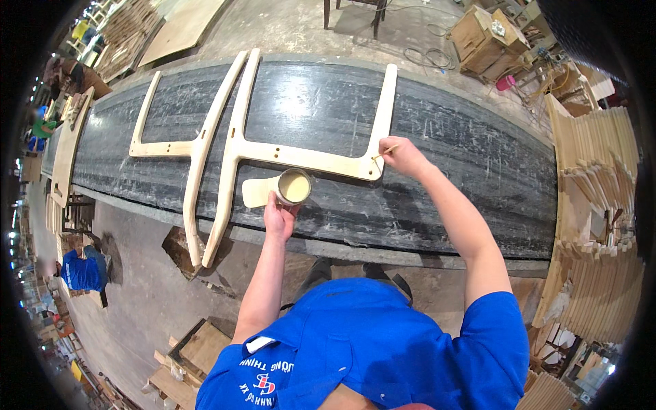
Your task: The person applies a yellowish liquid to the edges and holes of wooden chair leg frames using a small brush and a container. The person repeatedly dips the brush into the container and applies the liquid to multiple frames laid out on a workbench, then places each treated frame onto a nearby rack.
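My left hand [279,219] grips a round tin [294,186] of cream-coloured liquid over the table's near side. A flat pale paddle-shaped piece [259,193] sticks out left of the tin by my fingers; whether I hold it too I cannot tell. Pinched in my right hand [408,158] is a thin wooden stick [387,152], its tip at the right corner of a pale wooden chair-side frame [318,162]. Small dark holes show in this frame near that corner and along its rail. A similar frame [167,148] lies to its left.
Both frames lie on a long dark scuffed table [451,171]. Stacked wooden parts [598,184] stand beyond its right end. At the left, a person in blue [83,270] is low to the floor. A wooden box [486,42] stands behind the table.
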Motion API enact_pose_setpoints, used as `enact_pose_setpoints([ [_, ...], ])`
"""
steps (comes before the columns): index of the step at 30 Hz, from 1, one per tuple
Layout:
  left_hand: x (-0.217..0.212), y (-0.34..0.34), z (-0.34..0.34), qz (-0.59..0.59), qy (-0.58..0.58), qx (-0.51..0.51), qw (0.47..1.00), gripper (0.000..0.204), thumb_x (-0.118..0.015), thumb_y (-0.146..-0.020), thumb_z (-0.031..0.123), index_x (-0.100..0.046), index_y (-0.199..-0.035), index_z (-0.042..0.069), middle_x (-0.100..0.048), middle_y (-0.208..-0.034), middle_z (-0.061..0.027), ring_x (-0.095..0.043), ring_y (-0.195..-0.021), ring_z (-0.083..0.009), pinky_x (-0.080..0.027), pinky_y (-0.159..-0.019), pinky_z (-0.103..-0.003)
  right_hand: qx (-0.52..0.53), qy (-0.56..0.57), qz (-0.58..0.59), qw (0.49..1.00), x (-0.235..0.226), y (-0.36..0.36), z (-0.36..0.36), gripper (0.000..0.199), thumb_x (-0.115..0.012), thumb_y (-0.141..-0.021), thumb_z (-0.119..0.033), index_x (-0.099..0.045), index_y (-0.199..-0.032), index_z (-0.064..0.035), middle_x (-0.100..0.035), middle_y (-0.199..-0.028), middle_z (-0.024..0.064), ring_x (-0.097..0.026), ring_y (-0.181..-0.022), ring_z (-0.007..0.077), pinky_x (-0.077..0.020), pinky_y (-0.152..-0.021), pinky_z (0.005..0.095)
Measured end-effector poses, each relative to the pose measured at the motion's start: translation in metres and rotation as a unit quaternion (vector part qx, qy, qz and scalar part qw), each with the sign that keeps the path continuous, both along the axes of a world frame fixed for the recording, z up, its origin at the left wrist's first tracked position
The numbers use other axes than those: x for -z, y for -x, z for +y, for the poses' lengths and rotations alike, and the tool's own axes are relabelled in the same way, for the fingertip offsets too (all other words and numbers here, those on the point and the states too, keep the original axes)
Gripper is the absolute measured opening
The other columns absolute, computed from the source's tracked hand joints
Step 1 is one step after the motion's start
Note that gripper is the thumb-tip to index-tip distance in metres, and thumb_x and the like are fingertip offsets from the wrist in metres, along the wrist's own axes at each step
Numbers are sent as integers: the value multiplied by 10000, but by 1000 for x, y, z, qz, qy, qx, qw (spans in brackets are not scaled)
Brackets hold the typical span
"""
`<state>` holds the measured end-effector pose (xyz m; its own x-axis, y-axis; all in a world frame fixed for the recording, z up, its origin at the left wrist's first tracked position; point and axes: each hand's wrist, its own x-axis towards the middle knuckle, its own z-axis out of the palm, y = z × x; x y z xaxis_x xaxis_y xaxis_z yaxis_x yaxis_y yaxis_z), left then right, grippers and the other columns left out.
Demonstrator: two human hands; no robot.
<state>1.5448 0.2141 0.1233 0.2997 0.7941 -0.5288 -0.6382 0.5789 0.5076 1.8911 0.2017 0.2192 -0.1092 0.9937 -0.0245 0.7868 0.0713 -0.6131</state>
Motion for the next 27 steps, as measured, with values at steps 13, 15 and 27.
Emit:
enact_pose_setpoints([
  [13,-9,2,-5,47,-1,2,999,432,-290,-989,361,-457,-1225,41,-523,-1220,-119,-510,-1125,-266,-422,-968,-473,363,11,511,779,57,-30,-55,143,-615,-858,-149,-536,-839,-32,-614,-729,65,-594,-628,117,-494,-570,250],
  [15,-13,1,-6,48,-6,-1,999,423,-293,-988,361,-464,-1217,48,-527,-1210,-117,-513,-1118,-266,-421,-969,-474,382,8,553,741,71,-29,-62,130,-607,-871,-150,-533,-849,-45,-618,-749,71,-591,-617,125,-496,-575,259],
  [27,-15,-2,-17,49,-14,21,998,391,-323,-989,340,-448,-1235,64,-518,-1211,-96,-522,-1099,-245,-442,-932,-462,414,17,639,648,105,-22,-71,113,-613,-867,-139,-537,-830,-65,-617,-760,77,-592,-641,138,-506,-599,270],
])
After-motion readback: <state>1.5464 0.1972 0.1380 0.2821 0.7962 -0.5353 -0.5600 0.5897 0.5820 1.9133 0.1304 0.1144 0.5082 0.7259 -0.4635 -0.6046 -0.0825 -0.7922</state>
